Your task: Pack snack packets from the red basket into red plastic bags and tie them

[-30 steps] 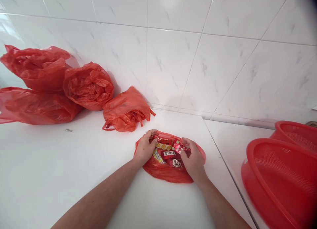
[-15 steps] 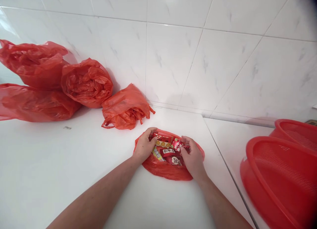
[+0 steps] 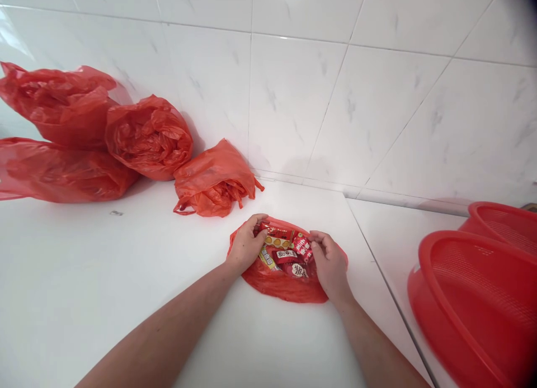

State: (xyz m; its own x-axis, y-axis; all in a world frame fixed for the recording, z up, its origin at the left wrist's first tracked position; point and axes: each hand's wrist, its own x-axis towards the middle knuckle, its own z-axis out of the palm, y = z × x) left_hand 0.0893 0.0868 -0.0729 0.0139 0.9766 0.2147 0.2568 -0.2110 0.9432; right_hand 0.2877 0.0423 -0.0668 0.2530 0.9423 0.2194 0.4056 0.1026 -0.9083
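Note:
A red plastic bag (image 3: 285,290) lies on the white tabletop with its mouth spread open towards me. Several small wrapped snacks show inside: a red and yellow packet (image 3: 279,242), a pinkish-red packet (image 3: 301,246), a yellow-green packet (image 3: 267,258) and dark red packets (image 3: 286,256) with white labels. My left hand (image 3: 247,247) is closed on the bag's left rim, thumb near the red and yellow packet. At the right rim, my right hand (image 3: 330,265) has curled fingers and thumb on the bag, beside the pinkish-red packet. Some fingertips are hidden by plastic.
Bunched red plastic bags (image 3: 149,139) sit at the left along the tiled wall (image 3: 293,108), the nearest a smaller bag (image 3: 218,178) with handles. Red perforated baskets (image 3: 436,287) stand at the right, beyond a table seam. A small scrap (image 3: 116,213) lies at left.
My right thumb has drawn back a little from the pinkish-red packet, which now shows more fully. My left hand and the bag stay nearly in place; the view has shifted slightly.

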